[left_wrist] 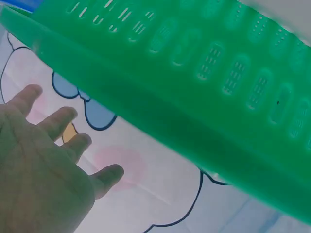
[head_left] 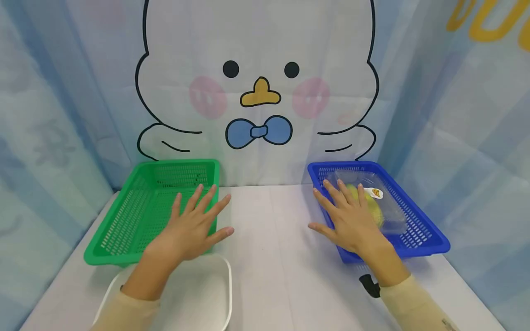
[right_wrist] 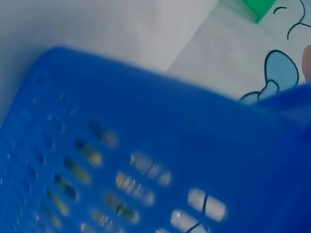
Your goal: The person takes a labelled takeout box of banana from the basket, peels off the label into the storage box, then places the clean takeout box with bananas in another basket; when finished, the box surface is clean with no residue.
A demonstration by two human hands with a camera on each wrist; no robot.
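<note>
My left hand (head_left: 188,232), fingers spread and straight, hovers above the right side of an upright green plastic basket (head_left: 109,220); nothing is held. The left wrist view shows the palm (left_wrist: 43,170) beside the basket's perforated wall (left_wrist: 160,97), apart from it. Over the left part of a blue plastic basket (head_left: 418,253) my right hand (head_left: 354,223) is spread with straight fingers. Beneath and beside it lies a clear plastic box (head_left: 393,214) with yellow-green contents (head_left: 376,214), probably fruit, and a white sticker. Whether the right fingers touch the box I cannot tell.
A white rounded tray (head_left: 203,294) stands in front of the green basket, partly under my left forearm. Near my right wrist a small black shape (head_left: 370,286) shows on the white table (head_left: 265,257). A printed curtain (head_left: 265,170) hangs at the back and sides.
</note>
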